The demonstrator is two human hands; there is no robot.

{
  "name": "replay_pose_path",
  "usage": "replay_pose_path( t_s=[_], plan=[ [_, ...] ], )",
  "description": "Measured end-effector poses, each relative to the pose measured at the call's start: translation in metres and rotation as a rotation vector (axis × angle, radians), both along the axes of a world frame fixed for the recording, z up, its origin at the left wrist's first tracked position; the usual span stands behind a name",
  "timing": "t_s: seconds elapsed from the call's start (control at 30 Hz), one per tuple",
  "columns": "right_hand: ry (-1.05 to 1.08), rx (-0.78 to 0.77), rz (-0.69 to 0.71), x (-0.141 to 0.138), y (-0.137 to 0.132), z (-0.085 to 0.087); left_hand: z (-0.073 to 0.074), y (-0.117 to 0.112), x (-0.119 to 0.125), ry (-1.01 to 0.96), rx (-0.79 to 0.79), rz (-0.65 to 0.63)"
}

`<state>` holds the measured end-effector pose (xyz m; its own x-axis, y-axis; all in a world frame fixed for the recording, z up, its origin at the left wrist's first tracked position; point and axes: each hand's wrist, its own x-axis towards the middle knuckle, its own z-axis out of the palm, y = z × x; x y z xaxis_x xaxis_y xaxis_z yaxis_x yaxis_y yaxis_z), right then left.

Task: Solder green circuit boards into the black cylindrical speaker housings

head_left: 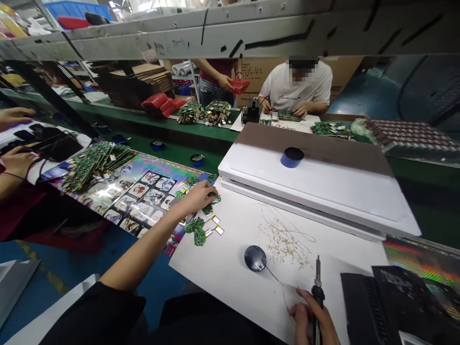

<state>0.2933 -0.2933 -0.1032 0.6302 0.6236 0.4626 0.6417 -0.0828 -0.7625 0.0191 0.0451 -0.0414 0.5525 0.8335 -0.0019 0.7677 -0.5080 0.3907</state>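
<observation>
My left hand [200, 195] reaches out to the left edge of the white work sheet [237, 268] and closes its fingers on a small green circuit board [212, 203]. More green boards with small silver cells [201, 230] lie just below that hand. My right hand [312, 320] is at the bottom of the view, wrapped round a black soldering iron [317, 287] whose tip points up and away. A round black disc [255, 258] with a thin wire lies between my hands.
Wire offcuts [283, 239] litter the sheet. A white foam slab [316, 187] with a blue tape roll [292, 157] lies beyond. A heap of green boards [95, 163] sits left on a picture sheet. Another person's hands [16, 160] work at left; two people work across the green belt [172, 139].
</observation>
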Motion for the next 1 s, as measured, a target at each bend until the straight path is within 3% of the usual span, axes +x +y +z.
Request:
replay_pose_path(
  t_s=[0.2,0.43,0.63,0.73,0.9,1.0],
  plan=[
    [-0.031,0.037,0.075,0.006,-0.001,-0.006,0.006,0.004,-0.006,0.035,-0.074,-0.065],
    [0.008,-0.014,0.027,0.002,0.0,-0.003,0.009,0.02,-0.021,0.037,-0.055,-0.044],
    [0.062,-0.021,0.035,0.003,-0.001,-0.001,0.022,0.028,-0.011,-0.089,-0.092,-0.056],
    [0.106,-0.016,0.035,0.007,-0.004,0.001,0.029,0.016,-0.003,-0.217,-0.11,-0.025],
    [0.274,-0.045,0.076,0.004,0.001,0.016,0.036,-0.022,0.018,-0.78,-0.216,0.135],
    [0.338,0.204,0.063,-0.002,0.012,0.03,0.038,-0.049,0.039,-0.941,-0.369,0.112]
  ],
)
